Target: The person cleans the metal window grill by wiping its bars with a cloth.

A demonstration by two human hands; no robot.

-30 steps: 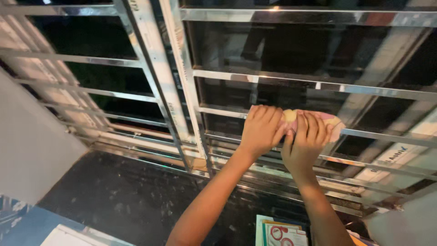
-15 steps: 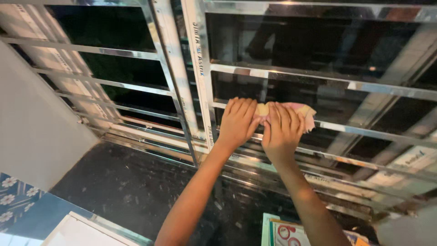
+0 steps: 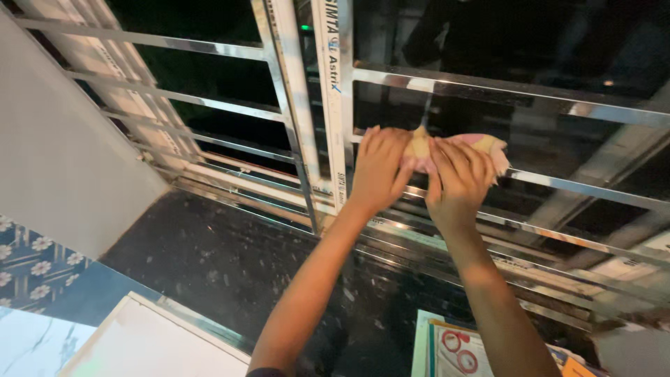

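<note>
Both my hands press a pink and yellow cloth (image 3: pixel 486 145) against a horizontal steel bar (image 3: pixel 579 186) of the window grille. My left hand (image 3: pixel 378 169) covers the cloth's left end, close to the vertical frame post (image 3: pixel 333 98). My right hand (image 3: pixel 458 180) grips the cloth's middle, with the right end sticking out past its fingers. Dark glass lies behind the bars.
A dark stone sill (image 3: pixel 230 265) runs below the window. Books with coloured covers (image 3: pixel 457 349) lie at the bottom right, a white board (image 3: pixel 150 345) at the bottom left. A grey wall (image 3: pixel 63 153) and floral blue tiles (image 3: pixel 31 269) stand at the left.
Both hands and the cloth have slid left along the bar toward the vertical post. The view has shifted, so the window frame now sits further right.
</note>
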